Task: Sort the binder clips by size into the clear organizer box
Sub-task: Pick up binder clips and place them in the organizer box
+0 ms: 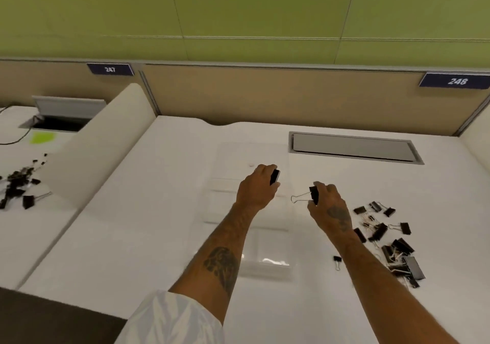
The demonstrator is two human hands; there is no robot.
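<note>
The clear organizer box (225, 187) lies on the white desk, its open lid stretching toward the back, hard to make out. My left hand (256, 190) hovers over the box's middle, shut on a black binder clip (275, 177). My right hand (327, 200) is just right of the box, shut on another black binder clip (313, 194) whose wire handles point left. A pile of black binder clips (389, 243) of mixed sizes lies on the desk to the right, and one small clip (337, 259) sits apart beside my right forearm.
A grey cable hatch (355, 147) is set into the desk at the back right. A white divider (100, 144) separates the neighbouring desk on the left, where more black clips (18, 184), a green note and an open hatch lie.
</note>
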